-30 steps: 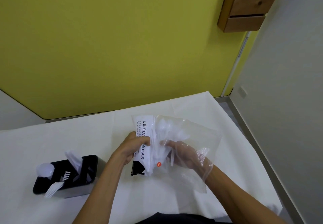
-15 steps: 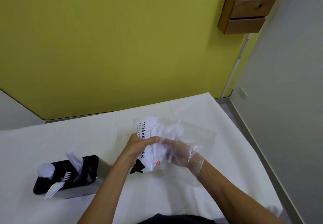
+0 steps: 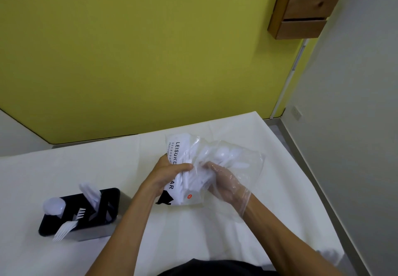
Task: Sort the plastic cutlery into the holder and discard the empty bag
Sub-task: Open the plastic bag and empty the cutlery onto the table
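A clear plastic bag (image 3: pixel 247 168) with a white printed panel lies mid-table, holding several white plastic cutlery pieces (image 3: pixel 224 155). My left hand (image 3: pixel 168 174) grips the bag's printed side from outside. My right hand (image 3: pixel 224 184) is inside the bag up to the wrist, fingers curled around white cutlery handles. At the left stands a black cutlery holder (image 3: pixel 107 200) with a white fork (image 3: pixel 64 230), a spoon (image 3: pixel 53 205) and a knife (image 3: pixel 89 191) sticking out of its compartments.
The table wears a white cloth (image 3: pixel 64 168), its right edge dropping to a grey floor (image 3: pixel 323 168). A yellow wall stands behind, and a wooden drawer unit (image 3: pixel 305 4) hangs high at the right.
My right hand has slid a little further out of the bag toward me while the bag crumples around it. My left hand keeps its grip.
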Action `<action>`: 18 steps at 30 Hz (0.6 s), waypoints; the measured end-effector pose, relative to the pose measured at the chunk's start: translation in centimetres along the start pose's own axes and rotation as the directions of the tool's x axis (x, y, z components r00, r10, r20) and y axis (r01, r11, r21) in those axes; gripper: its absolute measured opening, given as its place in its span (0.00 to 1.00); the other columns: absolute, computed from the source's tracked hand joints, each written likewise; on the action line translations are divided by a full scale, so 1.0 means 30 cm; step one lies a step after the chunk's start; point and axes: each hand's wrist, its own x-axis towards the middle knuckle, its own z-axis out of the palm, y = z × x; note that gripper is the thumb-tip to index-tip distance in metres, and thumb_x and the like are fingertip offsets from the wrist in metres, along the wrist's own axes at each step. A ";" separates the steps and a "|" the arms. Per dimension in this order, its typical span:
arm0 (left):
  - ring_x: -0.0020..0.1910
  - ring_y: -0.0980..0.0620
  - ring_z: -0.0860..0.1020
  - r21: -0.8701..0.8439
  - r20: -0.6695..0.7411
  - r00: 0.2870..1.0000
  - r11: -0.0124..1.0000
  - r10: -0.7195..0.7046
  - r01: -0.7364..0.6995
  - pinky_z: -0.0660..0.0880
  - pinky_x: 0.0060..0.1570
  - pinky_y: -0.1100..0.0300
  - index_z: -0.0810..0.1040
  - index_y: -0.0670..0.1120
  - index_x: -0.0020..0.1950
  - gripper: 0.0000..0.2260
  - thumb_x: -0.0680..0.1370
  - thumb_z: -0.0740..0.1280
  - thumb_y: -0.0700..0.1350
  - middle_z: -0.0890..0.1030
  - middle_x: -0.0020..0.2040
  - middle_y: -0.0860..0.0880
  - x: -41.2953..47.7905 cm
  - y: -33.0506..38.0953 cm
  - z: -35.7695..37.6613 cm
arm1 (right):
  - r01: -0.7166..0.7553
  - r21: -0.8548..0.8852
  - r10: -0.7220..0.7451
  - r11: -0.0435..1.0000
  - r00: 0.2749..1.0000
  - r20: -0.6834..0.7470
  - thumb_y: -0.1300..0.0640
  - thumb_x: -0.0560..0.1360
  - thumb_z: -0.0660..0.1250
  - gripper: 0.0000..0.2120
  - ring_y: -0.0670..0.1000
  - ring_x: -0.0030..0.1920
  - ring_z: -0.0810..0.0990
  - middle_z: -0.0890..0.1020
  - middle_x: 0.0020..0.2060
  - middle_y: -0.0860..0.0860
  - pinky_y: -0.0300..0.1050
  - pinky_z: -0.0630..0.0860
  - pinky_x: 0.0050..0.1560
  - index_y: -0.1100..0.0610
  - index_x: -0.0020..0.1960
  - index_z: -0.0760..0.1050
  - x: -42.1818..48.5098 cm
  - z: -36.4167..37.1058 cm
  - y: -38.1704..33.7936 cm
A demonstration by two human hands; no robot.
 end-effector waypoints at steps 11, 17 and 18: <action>0.41 0.45 0.85 0.095 -0.120 0.992 0.994 -0.033 0.045 0.79 0.36 0.55 0.78 0.43 0.56 0.22 0.65 0.79 0.39 0.86 0.46 0.44 0.035 -0.005 -0.041 | -0.101 -0.195 0.026 0.976 0.935 -0.353 0.61 0.73 0.71 0.07 0.56 0.42 0.83 0.84 0.42 0.59 0.52 0.80 0.47 0.63 0.49 0.80 -0.004 -0.033 -0.002; 0.44 0.42 0.85 0.100 -0.031 0.999 0.994 -0.033 0.036 0.83 0.46 0.47 0.80 0.43 0.55 0.19 0.66 0.77 0.37 0.87 0.46 0.43 0.036 -0.002 0.043 | -0.156 -0.119 0.118 0.980 0.953 -0.278 0.60 0.74 0.69 0.13 0.62 0.49 0.82 0.83 0.50 0.63 0.58 0.79 0.56 0.66 0.56 0.78 -0.011 0.012 -0.028; 0.44 0.42 0.86 0.101 -0.011 0.999 0.994 -0.032 0.033 0.83 0.47 0.47 0.80 0.43 0.54 0.17 0.67 0.76 0.36 0.87 0.45 0.43 0.031 -0.008 0.062 | -0.162 -0.107 0.129 0.981 0.956 -0.263 0.60 0.75 0.68 0.15 0.62 0.52 0.82 0.83 0.53 0.64 0.59 0.78 0.59 0.67 0.59 0.79 -0.025 0.029 -0.039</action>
